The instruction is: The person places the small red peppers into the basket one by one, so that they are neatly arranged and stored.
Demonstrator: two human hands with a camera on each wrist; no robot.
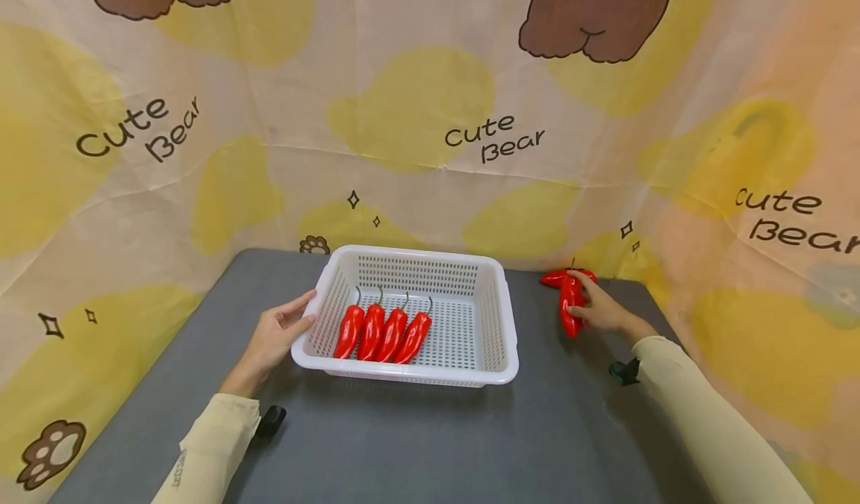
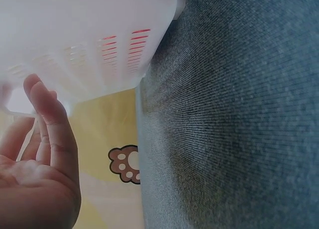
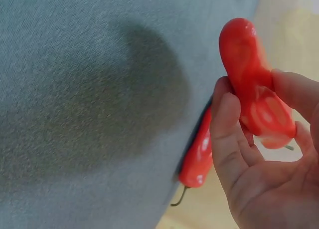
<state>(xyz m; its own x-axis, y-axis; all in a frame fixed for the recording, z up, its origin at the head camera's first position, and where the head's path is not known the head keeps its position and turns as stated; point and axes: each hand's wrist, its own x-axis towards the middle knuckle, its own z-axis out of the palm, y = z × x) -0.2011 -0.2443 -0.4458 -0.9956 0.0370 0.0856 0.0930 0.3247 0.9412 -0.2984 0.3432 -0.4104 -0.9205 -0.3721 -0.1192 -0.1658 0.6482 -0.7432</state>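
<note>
A white plastic basket with slotted walls is at the middle of the table. Several red chili peppers with green stems lie side by side in its left part. My left hand grips the basket's left rim, thumb and fingers at the edge; the left wrist view has this hand beside the outer wall. Over at the right, my right hand holds a red chili pepper between thumb and fingers, above its shadow on the cloth. Behind it another red pepper lies on the table, partly hidden by the hand.
A dark grey ribbed cloth covers the table. Cream and yellow printed fabric hangs along the back and both sides, close behind the basket and the peppers at right.
</note>
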